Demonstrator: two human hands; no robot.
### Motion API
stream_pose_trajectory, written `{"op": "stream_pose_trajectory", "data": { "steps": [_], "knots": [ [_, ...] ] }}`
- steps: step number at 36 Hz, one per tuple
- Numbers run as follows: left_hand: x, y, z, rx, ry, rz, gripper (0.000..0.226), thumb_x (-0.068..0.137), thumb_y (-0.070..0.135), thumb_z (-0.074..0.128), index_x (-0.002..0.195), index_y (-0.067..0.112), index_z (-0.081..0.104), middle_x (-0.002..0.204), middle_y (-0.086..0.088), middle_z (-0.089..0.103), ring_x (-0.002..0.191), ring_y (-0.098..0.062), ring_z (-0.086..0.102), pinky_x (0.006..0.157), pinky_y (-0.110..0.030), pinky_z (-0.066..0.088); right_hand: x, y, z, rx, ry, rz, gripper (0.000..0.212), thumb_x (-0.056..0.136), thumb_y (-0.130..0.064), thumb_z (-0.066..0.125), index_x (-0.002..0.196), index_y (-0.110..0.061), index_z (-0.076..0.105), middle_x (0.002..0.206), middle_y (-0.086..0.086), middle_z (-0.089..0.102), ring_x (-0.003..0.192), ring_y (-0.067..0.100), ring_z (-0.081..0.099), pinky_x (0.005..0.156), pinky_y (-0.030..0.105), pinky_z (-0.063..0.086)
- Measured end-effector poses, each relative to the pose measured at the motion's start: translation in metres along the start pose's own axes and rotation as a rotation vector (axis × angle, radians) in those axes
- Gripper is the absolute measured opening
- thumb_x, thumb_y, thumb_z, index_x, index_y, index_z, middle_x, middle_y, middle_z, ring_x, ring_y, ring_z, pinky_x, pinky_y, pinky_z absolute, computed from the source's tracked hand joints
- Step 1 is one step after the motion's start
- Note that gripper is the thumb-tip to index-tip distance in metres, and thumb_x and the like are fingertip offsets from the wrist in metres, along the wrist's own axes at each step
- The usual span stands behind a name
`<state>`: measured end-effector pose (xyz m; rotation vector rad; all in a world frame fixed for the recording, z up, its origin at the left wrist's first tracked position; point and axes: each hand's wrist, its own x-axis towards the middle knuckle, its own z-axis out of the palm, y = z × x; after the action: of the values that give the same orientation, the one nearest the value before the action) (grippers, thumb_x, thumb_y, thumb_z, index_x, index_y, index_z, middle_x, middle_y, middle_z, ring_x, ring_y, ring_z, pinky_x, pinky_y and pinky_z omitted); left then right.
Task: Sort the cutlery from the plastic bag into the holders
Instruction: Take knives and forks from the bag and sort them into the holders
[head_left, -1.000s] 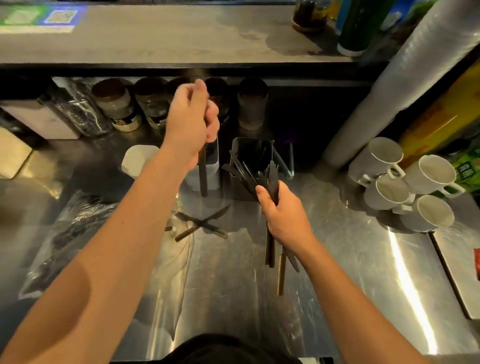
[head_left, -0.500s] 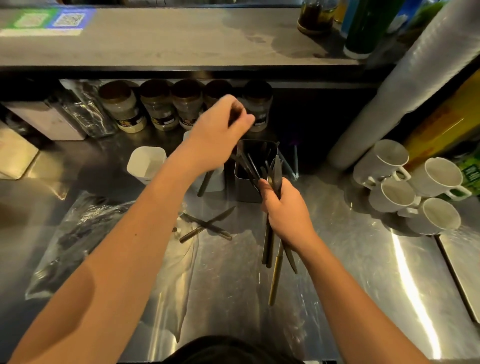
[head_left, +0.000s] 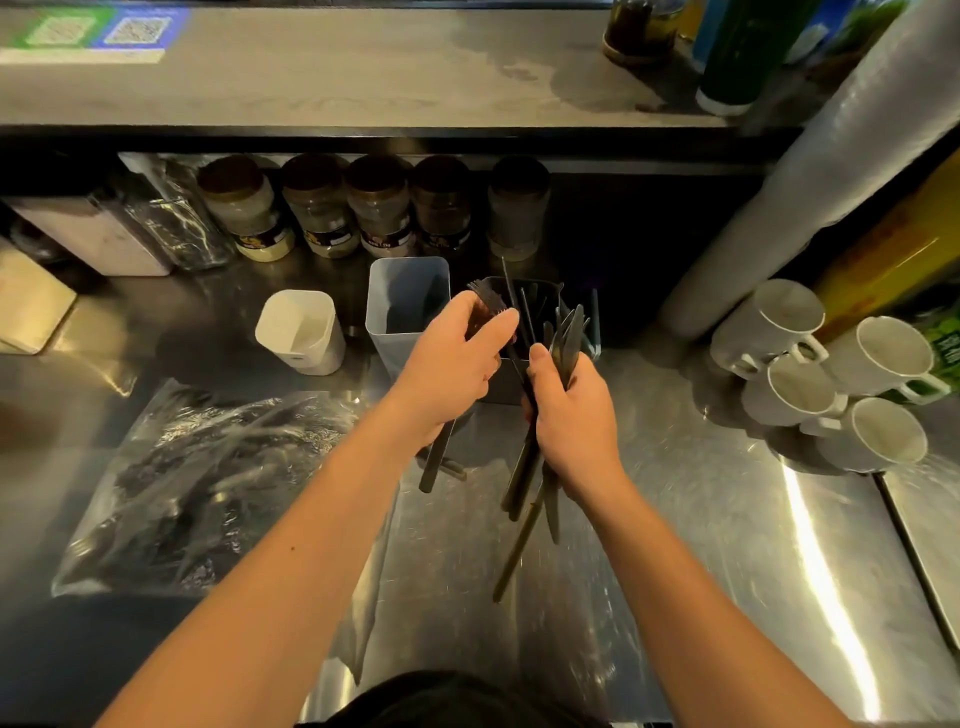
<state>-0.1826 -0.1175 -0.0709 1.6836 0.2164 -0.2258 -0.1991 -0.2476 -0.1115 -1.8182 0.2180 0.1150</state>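
Steel worktop (head_left: 675, 519) carries the holders; the left hand (head_left: 452, 364) pinches one fork (head_left: 485, 301), the right hand (head_left: 571, 415) grips the bundle (head_left: 524, 483), so lift the fork straight out.

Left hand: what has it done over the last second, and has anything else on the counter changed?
The left hand came down from above the light grey holder and across to the right hand, where it now pinches a dark fork out of the bundle of cutlery. The right hand went on gripping that bundle. The plastic bag and mugs stayed put.
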Motion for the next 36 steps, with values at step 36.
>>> {"op": "stream_pose_trajectory", "data": {
  "steps": [36],
  "knots": [
    [0.151, -0.038, -0.099, 0.299, 0.437, 0.201, 0.033, 0.094, 0.029, 0.068, 0.119, 0.015, 0.052, 0.095, 0.013, 0.055, 0.086, -0.001, 0.053, 0.07, -0.006, 0.041, 0.029, 0.019, 0.015, 0.311, -0.018, 0.281, 0.03, 0.103, -0.042, 0.051, 0.091, -0.014, 0.052, 0.057, -0.003, 0.044, 0.05, 0.012, 0.038, 0.053, 0.032, 0.034]
  ]
}}
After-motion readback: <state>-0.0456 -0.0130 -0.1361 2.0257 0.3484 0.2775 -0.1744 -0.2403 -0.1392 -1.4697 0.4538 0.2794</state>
